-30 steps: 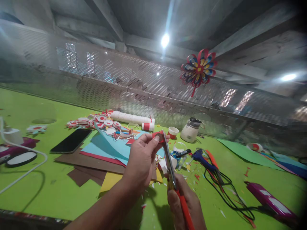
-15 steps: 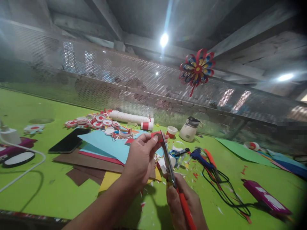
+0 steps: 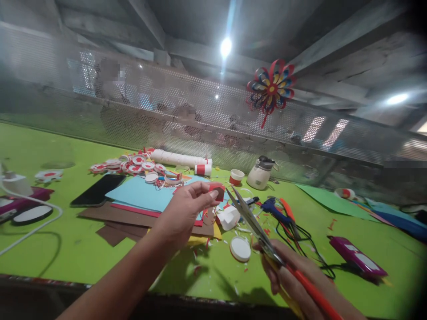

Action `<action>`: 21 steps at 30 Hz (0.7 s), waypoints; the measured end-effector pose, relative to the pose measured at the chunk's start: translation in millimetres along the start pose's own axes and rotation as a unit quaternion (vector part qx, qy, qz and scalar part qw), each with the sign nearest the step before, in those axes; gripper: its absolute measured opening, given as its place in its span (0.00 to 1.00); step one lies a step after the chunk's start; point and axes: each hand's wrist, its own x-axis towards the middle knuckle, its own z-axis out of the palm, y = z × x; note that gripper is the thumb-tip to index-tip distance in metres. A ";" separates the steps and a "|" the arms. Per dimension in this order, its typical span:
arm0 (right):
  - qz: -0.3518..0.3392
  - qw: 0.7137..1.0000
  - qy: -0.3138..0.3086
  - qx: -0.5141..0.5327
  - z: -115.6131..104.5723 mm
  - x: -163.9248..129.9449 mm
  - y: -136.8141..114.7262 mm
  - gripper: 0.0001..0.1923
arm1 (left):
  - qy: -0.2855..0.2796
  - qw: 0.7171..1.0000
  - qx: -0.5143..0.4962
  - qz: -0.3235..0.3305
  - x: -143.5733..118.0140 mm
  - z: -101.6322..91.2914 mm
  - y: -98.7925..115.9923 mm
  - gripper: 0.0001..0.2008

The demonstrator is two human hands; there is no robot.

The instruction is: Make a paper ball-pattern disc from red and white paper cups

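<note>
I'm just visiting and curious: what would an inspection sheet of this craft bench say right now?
Surface: green table, strewn with paper scraps.
Job's things: small red paper piece pinched in the left hand; scissors with red handle, blades slightly apart, in the right hand, held off the piece.
Clutter: coloured paper sheets, red-and-white paper discs, black phone, white roll, white lid, small cup, white jar, purple case.
Hands: both busy, as above.
Cables: black cord from blue glue gun; white cable at left.
Surroundings: perforated metal screen, paper pinwheel hanging on it, ceiling lamp.
</note>
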 end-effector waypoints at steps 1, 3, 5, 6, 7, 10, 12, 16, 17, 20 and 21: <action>-0.022 0.999 -0.007 -0.035 -7.3 -2.3 -1.3 0.18 | -0.006 1.000 0.012 -0.005 -2.0 -1.3 1.1 0.07; -0.052 0.995 -0.002 -0.081 -17.4 -6.6 -3.3 0.17 | -0.029 0.999 0.032 -0.020 -6.2 -2.4 2.5 0.06; -0.063 0.993 0.013 -0.098 -22.2 -10.3 -5.8 0.17 | -0.058 0.996 0.047 -0.039 -10.6 -1.9 2.8 0.07; -0.064 0.993 0.011 -0.098 -23.2 -11.9 -7.7 0.17 | -0.068 0.995 0.050 -0.049 -12.8 -1.3 2.6 0.07; -0.065 0.994 0.005 -0.092 -23.8 -13.3 -10.0 0.17 | -0.075 0.994 0.050 -0.057 -14.9 -0.6 2.1 0.07; -0.067 0.996 -0.028 -0.059 -24.8 -16.0 -17.2 0.17 | -0.086 0.993 0.040 -0.070 -20.5 1.7 1.0 0.07; -0.069 0.996 -0.031 -0.054 -25.9 -17.5 -18.8 0.18 | -0.086 0.993 0.038 -0.071 -23.1 3.5 0.7 0.07; -0.065 0.995 -0.044 -0.067 -27.4 -21.7 -12.8 0.17 | -0.081 0.994 0.035 -0.065 -25.0 8.1 0.2 0.06; -0.065 0.995 -0.046 -0.067 -27.2 -22.8 -10.7 0.16 | -0.080 0.994 0.033 -0.064 -25.0 9.1 -0.3 0.05; -0.067 0.995 -0.044 -0.054 -24.8 -25.1 -7.0 0.15 | -0.074 0.995 0.030 -0.064 -24.6 11.0 -2.3 0.05; -0.059 0.997 -0.012 -0.045 -23.7 -25.3 -6.9 0.14 | -0.073 0.995 0.031 -0.066 -24.6 11.1 -3.1 0.05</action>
